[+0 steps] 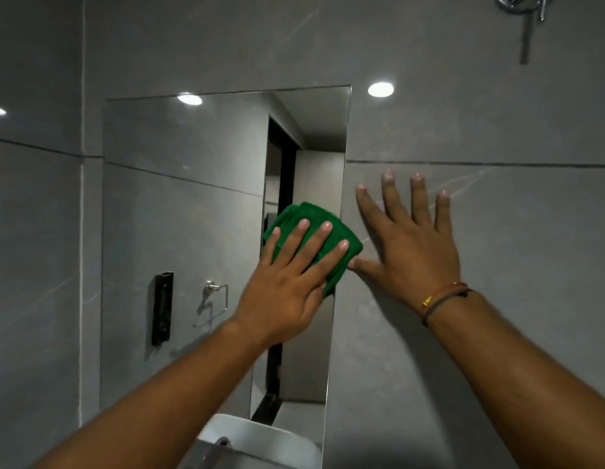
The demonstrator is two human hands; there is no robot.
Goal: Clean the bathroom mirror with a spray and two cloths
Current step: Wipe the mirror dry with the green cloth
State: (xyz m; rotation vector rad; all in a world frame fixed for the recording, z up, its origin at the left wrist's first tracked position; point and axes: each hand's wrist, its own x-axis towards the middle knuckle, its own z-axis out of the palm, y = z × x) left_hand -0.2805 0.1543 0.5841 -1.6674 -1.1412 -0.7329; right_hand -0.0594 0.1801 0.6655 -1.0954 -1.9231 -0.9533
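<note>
Pressing green cloth [302,213] flat against mirror [192,204] near its right edge, left hand [287,286] fingers [311,247] straight, slightly apart | right hand [412,248] is bracing on tiled wall [497,123], fingers splayed, likely for balance.

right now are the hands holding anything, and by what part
Nothing is gripped. The left hand presses the cloth flat to the mirror, fingers straight over its middle; the right hand lies flat on the wall.

Mirror [192,184]: smooth, glossy glass. Green cloth [314,214]: soft, matt woven fabric, folded. Wall tiles [497,113], at 2 o'clock of the mirror: smooth, semi-gloss grey stone look.
</note>
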